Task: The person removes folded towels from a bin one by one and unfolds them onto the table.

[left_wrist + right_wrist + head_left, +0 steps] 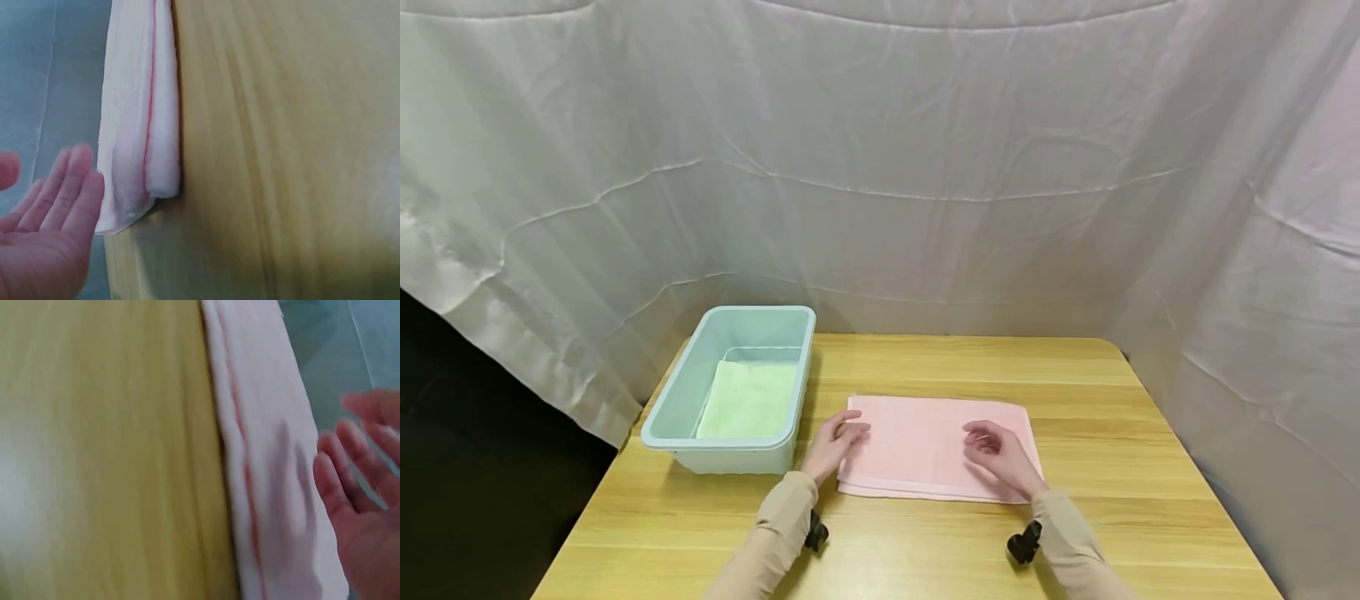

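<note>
A pink towel point(917, 442), folded into a flat rectangle, lies on the wooden table. By its left edge is my left hand point(837, 443), fingers extended and holding nothing; the left wrist view shows this hand point(53, 231) beside the layered end of the towel point(134, 125). My right hand point(1000, 454) hovers over the towel's right part, its fingers loosely bent with nothing between them. In the right wrist view that hand point(369, 487) appears apart from the cloth, and a shadow falls on the towel point(281, 462).
To the left stands a light blue plastic bin point(730, 457) with a folded pale green towel point(748, 400) inside. The wooden table point(925, 550) has a grey-white curtain point(955, 250) hanging behind it and along its sides. Each wrist carries a small black camera point(1025, 543).
</note>
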Motion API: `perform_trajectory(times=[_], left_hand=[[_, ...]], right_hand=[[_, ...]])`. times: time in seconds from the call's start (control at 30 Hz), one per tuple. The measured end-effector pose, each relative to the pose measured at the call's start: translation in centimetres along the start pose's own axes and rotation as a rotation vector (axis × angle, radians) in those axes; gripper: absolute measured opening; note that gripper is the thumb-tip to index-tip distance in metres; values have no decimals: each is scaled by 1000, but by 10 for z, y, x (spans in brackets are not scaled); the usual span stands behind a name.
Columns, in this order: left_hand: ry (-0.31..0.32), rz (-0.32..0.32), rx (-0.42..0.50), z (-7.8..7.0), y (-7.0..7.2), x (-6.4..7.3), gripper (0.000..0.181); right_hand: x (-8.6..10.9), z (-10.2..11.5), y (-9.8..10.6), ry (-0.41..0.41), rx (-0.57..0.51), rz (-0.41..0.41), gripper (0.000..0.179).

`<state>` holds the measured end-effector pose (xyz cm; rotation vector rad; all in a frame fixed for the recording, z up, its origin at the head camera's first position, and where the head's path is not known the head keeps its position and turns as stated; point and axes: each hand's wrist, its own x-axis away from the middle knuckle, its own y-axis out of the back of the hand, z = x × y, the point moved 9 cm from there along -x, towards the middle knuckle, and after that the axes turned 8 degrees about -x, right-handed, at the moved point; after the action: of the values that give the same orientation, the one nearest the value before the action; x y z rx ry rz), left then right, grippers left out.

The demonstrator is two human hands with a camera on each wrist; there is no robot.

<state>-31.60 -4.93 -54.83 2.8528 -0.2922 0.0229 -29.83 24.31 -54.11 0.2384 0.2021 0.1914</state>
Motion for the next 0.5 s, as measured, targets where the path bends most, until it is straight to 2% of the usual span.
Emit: perform_trajectory(times=[0.1, 0.2, 0.37, 0.5], left_hand=[[-39, 40, 39, -2, -5, 2, 40], [-71, 96, 31, -3, -11, 4, 43], [-102, 181, -20, -4, -16, 7, 45], [-102, 216, -58, -2, -17, 9, 45]], right_hand=[[-1, 1, -24, 25, -40, 118, 42], [-1, 0, -36, 39, -13, 171, 42], [2, -8, -42, 11, -5, 233, 46], [4, -13, -45, 2, 3, 286, 51]])
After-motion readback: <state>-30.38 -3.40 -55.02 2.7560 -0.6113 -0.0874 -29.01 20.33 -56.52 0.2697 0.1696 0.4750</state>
